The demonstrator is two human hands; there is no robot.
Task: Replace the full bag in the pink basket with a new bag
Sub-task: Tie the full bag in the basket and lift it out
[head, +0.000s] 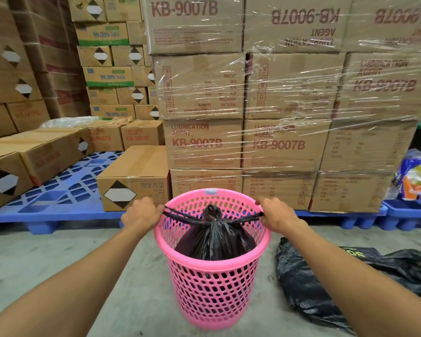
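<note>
A person stands over one pink basket [212,271] on a concrete floor [71,263], both bare arms reaching forward. Inside the basket sits one full black bag [215,239], its neck bunched into a knot at the top. The left hand [141,215] pinches one tie strand at the basket's left rim, and the right hand [275,215] pinches the other at the right rim; each grip is closed tight on its strand, and the strands run taut to the knot. This looks like the tying-off step, with the full bag not yet lifted out. Next, the knot likely needs cinching, then a straight upward pull to clear the rim. One loose black bag [345,283] lies flat on the floor just right of the basket, probably the replacement. Behind are shrink-wrapped cartons [277,93] stacked on blue pallets [66,188].
</note>
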